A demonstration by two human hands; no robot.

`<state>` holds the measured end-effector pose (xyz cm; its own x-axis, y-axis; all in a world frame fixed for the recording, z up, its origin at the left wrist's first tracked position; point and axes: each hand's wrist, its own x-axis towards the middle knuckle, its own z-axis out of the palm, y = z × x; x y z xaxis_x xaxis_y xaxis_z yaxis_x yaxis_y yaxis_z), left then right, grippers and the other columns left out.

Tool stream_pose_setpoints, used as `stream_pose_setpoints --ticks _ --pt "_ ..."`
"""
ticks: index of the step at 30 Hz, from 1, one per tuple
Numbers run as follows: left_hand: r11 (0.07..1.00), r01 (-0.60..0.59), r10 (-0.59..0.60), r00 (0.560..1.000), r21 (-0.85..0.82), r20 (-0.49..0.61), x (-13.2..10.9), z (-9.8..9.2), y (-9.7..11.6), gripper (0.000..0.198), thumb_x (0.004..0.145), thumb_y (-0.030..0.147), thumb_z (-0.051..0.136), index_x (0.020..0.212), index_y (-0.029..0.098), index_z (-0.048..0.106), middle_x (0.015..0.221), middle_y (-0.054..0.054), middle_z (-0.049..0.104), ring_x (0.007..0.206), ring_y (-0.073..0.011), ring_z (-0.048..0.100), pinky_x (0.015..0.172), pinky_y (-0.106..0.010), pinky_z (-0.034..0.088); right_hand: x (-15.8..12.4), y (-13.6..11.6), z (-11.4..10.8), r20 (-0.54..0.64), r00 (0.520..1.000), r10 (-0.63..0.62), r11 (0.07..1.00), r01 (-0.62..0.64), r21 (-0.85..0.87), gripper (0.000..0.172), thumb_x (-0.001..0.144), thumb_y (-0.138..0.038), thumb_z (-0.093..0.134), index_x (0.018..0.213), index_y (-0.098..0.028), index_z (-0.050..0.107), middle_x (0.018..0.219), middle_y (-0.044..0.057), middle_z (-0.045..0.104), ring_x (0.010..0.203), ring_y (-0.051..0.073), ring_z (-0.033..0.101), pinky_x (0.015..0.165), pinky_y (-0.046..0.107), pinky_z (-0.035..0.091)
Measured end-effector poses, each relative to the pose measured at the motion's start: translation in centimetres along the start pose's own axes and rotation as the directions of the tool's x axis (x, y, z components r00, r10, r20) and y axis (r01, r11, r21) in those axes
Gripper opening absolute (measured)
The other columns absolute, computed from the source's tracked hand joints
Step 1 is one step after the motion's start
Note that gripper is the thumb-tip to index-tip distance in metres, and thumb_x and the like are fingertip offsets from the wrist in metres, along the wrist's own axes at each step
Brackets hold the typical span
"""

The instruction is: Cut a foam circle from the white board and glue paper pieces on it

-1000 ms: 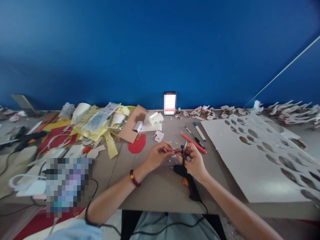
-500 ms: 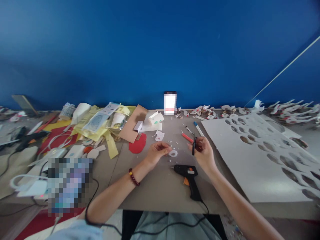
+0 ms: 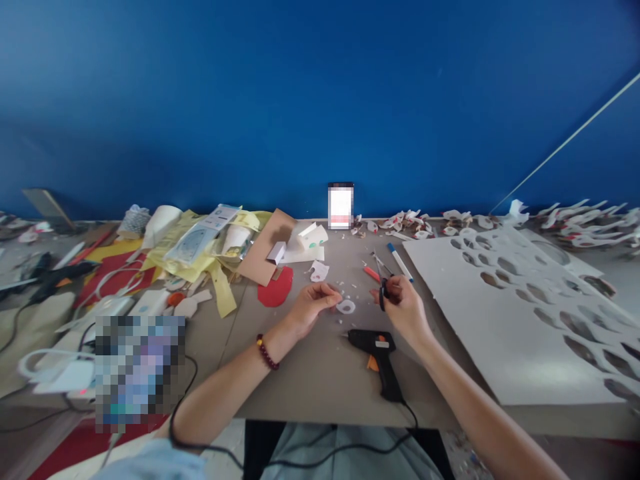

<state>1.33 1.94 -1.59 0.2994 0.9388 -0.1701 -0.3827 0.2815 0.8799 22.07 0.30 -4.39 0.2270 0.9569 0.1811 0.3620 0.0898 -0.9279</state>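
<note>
My right hand (image 3: 404,305) is wrapped round the black handles of a pair of scissors (image 3: 383,293), whose thin blades point away from me and look partly open. To its left, my left hand (image 3: 316,308) is closed in a pinch. What sits between those fingertips is too small to make out. A white paper ring (image 3: 345,307) is right at the fingertips; whether they grip it I cannot tell. Tiny white scraps (image 3: 349,293) are scattered just beyond. Nearer to me a black glue gun (image 3: 373,341) lies on its side, its nozzle toward the left.
A red paper disc (image 3: 275,288) and a white cut-out (image 3: 319,270) lie beyond my left hand. Red (image 3: 371,273) and blue-capped (image 3: 400,261) pens are near the scissors. A large white sheet with holes (image 3: 465,313) covers the right. Packaging (image 3: 200,243) crowds the left; a phone (image 3: 341,207) stands behind.
My right hand has shifted slightly left with the scissors, whose blades now tilt further left. My left hand has hardly moved.
</note>
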Motion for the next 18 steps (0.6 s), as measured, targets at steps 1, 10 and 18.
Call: stream_pose_setpoints --ticks 1,10,18 --pt "1.000 -0.002 0.002 1.000 0.006 0.002 -0.03 -0.02 0.00 0.025 0.051 0.023 0.084 0.056 0.014 0.061 0.064 0.002 0.062 0.054 -0.0069 0.051 0.052 -0.022 0.038 0.01 -0.02 0.00 0.008 1.000 0.005 1.000 -0.005 0.014 0.029 0.070 -0.036 0.068 0.078 -0.024 0.043 0.070 0.001 0.066 0.057 0.016 0.060 0.051 0.025 0.041" --pt "0.999 0.015 -0.016 0.999 -0.035 -0.028 0.11 -0.28 -0.12 0.028 0.052 0.023 0.084 0.052 0.014 0.058 0.063 0.003 0.061 0.050 -0.0056 0.050 0.050 -0.020 0.038 -0.08 0.00 0.22 0.041 0.999 0.016 1.000 -0.016 0.000 0.030 0.068 -0.039 0.071 0.080 -0.022 0.049 0.072 0.001 0.065 0.058 0.014 0.057 0.054 0.025 0.042" --pt "0.991 0.085 -0.092 0.993 -0.101 -0.070 0.05 0.16 0.01 0.034 0.049 0.034 0.087 0.067 0.013 0.068 0.063 0.000 0.064 0.057 -0.0088 0.056 0.050 -0.020 0.042 -0.15 -0.55 0.42 0.078 0.996 0.037 0.995 -0.044 0.089 0.034 0.066 -0.043 0.071 0.078 -0.021 0.048 0.070 0.001 0.061 0.057 0.013 0.054 0.053 0.025 0.041"
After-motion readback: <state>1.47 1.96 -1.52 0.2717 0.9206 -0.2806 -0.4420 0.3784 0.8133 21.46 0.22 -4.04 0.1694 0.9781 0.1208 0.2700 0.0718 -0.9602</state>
